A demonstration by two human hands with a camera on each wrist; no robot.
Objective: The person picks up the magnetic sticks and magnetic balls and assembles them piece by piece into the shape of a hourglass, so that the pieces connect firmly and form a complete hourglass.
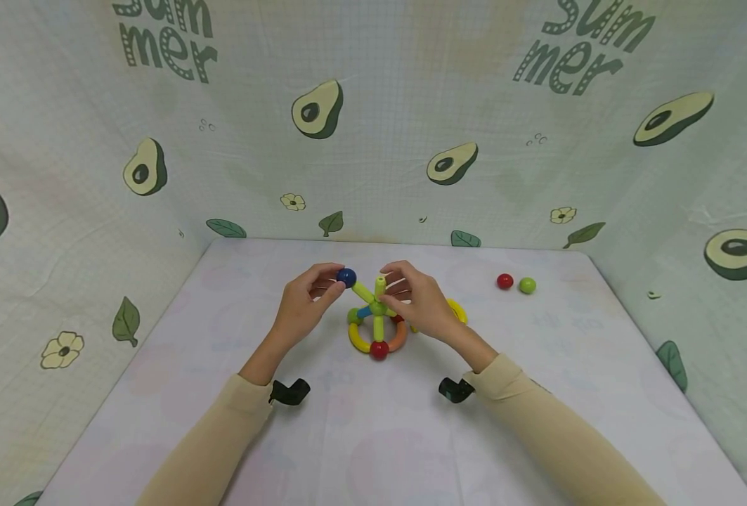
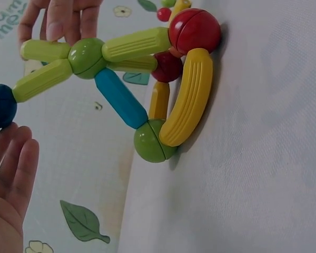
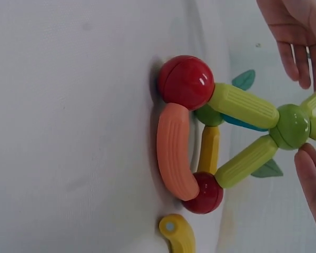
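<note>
A magnetic ball-and-rod model stands on the table between the hands. Its ring has red balls [image 2: 195, 31], a green ball [image 2: 152, 141], yellow curved rods [image 2: 192, 100] and an orange curved rod [image 3: 175, 153]. Light green rods and a blue rod [image 2: 121, 97] slope up from it to a green hub ball [image 2: 87, 58]. My left hand [image 1: 302, 303] pinches a dark blue ball [image 1: 346, 277] at the end of a slanted light green rod [image 1: 363, 292]. With thumb and curled fingers, my right hand [image 1: 425, 303] holds the upright light green rod [image 1: 381, 284] on the hub.
Behind the right hand lies a yellow curved piece [image 1: 459, 310], partly covered by it. Farther back on the right, a loose red ball [image 1: 504, 281] and a loose green ball [image 1: 528, 285] sit side by side. A printed cloth [image 1: 373, 204] hangs behind the table.
</note>
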